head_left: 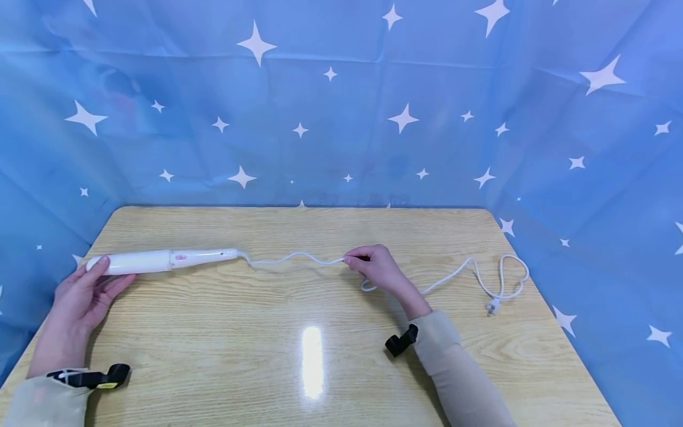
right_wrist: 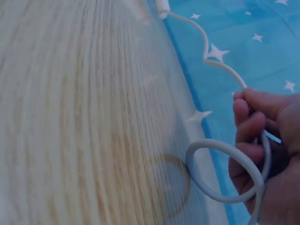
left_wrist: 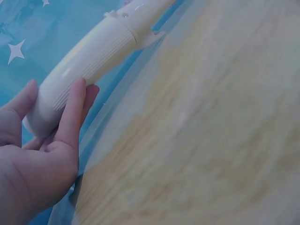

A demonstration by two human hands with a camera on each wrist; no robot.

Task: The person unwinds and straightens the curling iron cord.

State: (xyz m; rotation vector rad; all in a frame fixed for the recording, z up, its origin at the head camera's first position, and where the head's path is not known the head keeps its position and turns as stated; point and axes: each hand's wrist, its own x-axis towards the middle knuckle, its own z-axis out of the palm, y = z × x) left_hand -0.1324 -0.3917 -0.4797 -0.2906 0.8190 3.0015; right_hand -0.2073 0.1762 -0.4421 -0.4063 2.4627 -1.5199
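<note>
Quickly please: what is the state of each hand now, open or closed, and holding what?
Left hand: open, straight fingers touching the end of the white plastic wand-shaped appliance.
Right hand: closed, pinching the appliance's thin white cord.

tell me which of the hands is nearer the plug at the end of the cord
Right. The right hand pinches the cord mid-table, closer to the plug at the right edge; the left hand touches the wand's far left tip.

The wooden table [head_left: 320, 367] is pale yellow-tan with darker wavy grain lines. On it lie a glossy white curling iron [head_left: 160, 261] with a small pink mark at its middle, and its white cord [head_left: 464, 270]. Behind the table hangs a blue cloth [head_left: 341, 118] scattered with white stars.
</note>
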